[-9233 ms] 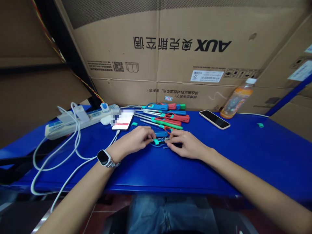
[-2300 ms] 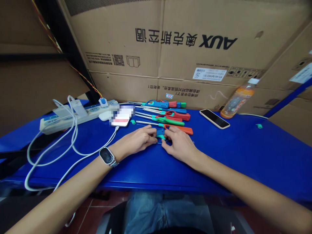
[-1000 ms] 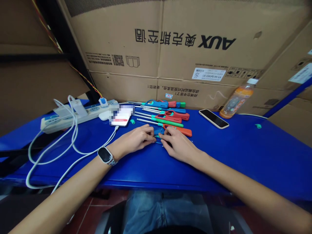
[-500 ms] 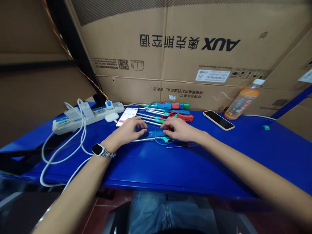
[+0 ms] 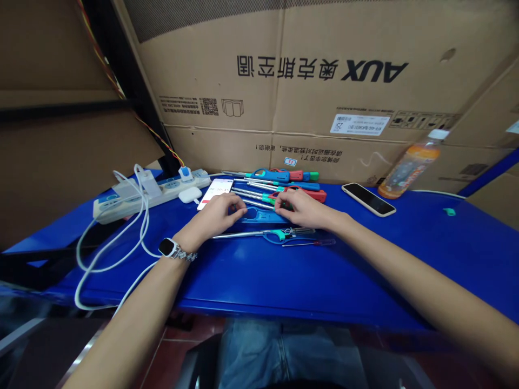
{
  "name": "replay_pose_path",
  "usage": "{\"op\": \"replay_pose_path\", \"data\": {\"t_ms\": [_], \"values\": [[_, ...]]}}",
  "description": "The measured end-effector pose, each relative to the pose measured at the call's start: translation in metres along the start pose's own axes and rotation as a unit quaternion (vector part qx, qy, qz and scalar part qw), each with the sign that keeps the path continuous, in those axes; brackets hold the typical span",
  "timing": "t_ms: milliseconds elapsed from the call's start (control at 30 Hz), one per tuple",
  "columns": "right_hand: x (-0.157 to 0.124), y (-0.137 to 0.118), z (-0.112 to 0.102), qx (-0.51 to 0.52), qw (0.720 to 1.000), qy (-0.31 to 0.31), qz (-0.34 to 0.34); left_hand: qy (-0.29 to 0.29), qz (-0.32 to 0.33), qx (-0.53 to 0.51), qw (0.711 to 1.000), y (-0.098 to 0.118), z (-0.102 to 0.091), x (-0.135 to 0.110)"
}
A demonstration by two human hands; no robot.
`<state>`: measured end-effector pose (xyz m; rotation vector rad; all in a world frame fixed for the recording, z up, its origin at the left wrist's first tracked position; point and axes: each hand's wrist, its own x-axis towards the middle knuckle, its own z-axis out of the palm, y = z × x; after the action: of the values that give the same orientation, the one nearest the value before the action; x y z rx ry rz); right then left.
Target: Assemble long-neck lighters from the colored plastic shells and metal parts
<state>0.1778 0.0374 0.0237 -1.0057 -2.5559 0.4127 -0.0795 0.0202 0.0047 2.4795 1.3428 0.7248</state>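
Observation:
A blue plastic casing half of a gas lighter (image 5: 265,216), with an oval trigger opening at its left, lies between my hands. My left hand (image 5: 225,215) pinches its left end with thumb and fingertips. At the right end, my right hand (image 5: 304,208) has its fingers closed on the casing and partly covers it. Just nearer to me lie the lighter's bare inner parts (image 5: 279,234): a long metal tube, a teal trigger and a dark rear section. A small screwdriver (image 5: 310,243) with a dark see-through handle lies below them.
Several assembled lighters (image 5: 308,186) lie behind my hands. A phone running a timer (image 5: 214,190) and a power strip (image 5: 162,192) with white cables are at left. At right are a dark-screened phone (image 5: 368,199), an orange drink bottle (image 5: 411,167) and a teal piece (image 5: 448,212). A large carton (image 5: 304,108) stands behind.
The blue casing half has moved away from the inner parts, leaving a gap and uncovering their rear section. Both hands moved along with it. The view has shifted slightly.

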Motion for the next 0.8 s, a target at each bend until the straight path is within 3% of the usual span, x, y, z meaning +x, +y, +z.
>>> {"op": "replay_pose_path", "data": {"t_ms": [100, 267, 400, 600, 800], "values": [[-0.017, 0.001, -0.008, 0.08, 0.996, 0.048, 0.003, 0.027, 0.012, -0.046, 0.999, 0.014, 0.004, 0.0], [-0.044, 0.005, -0.017, 0.151, 0.986, 0.055, 0.033, 0.0, 0.026, -0.08, 0.996, 0.043, 0.015, 0.007], [-0.053, 0.011, -0.017, 0.193, 0.978, 0.022, 0.08, 0.02, 0.057, -0.092, 0.994, 0.056, 0.019, 0.016], [-0.058, 0.009, -0.013, 0.28, 0.954, -0.01, 0.105, 0.07, 0.083, -0.136, 0.985, 0.053, 0.021, 0.017], [-0.058, -0.005, -0.018, 0.363, 0.92, -0.079, 0.123, 0.137, 0.103, -0.084, 0.982, 0.059, 0.027, 0.013]]}}
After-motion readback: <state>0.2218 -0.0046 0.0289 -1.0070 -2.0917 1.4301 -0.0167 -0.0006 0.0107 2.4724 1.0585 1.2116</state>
